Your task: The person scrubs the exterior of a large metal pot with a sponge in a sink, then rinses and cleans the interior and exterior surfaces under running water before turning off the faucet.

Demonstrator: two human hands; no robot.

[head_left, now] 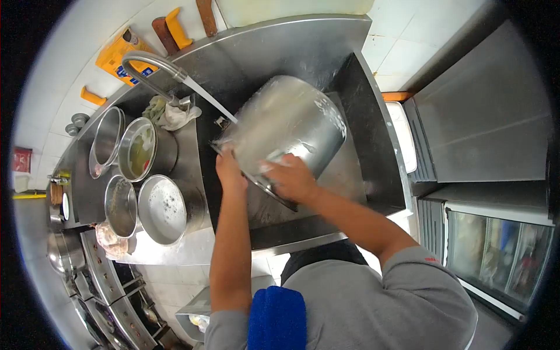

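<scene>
A large steel stockpot (303, 125) lies tilted on its side in the deep sink (356, 157), with whitish suds on its outer wall. My left hand (229, 170) grips the pot's rim at its near left side. Against the pot's wall near the rim, my right hand (293, 179) is closed and blurred by motion. Something pale shows at its fingers, too smeared to name. Water runs from the curved faucet (153, 61) down onto the pot's left side.
Several steel pots stand on the left counter, one holding greenish liquid (140, 153) and one suds (163, 209). Wet cloths (175, 115) lie by the faucet base. Knives with yellow handles (177, 29) hang behind the sink. A glass-door fridge (496, 251) stands at right.
</scene>
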